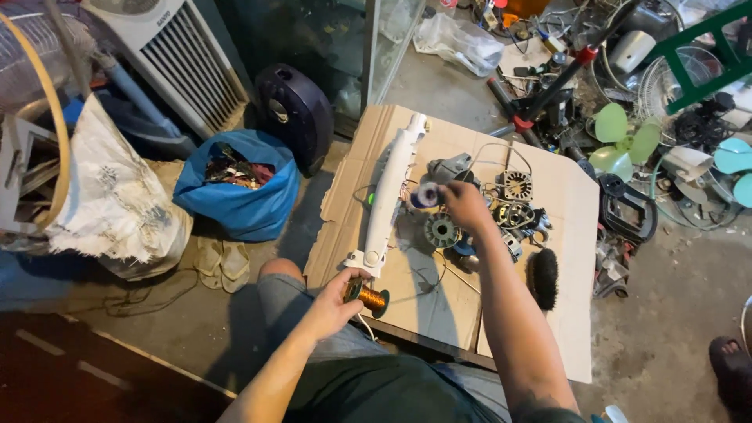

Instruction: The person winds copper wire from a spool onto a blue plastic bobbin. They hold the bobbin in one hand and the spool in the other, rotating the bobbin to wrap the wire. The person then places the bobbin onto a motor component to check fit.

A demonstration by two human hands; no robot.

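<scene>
My left hand (335, 301) grips a small spool of copper wire (368, 297) near the front edge of a flattened cardboard sheet (439, 313). My right hand (464, 204) is stretched out over the cardboard and holds a small blurred roll (427, 195), white and bluish. A long white plastic fan housing (390, 196) lies lengthwise on the cardboard between my hands. A round motor stator with copper windings (442, 232) sits just below my right hand. Beside it lie a square metal motor core (517, 185) and a tangle of wires and metal parts (518, 219).
A black brush (544, 277) lies on the cardboard's right side. A blue bag of scrap (235, 188), a black round housing (294, 110) and a white air cooler (184, 55) stand left. Green fan blades (623, 141), fan grilles and clutter fill the right. Another person's foot (730, 364) is at the lower right.
</scene>
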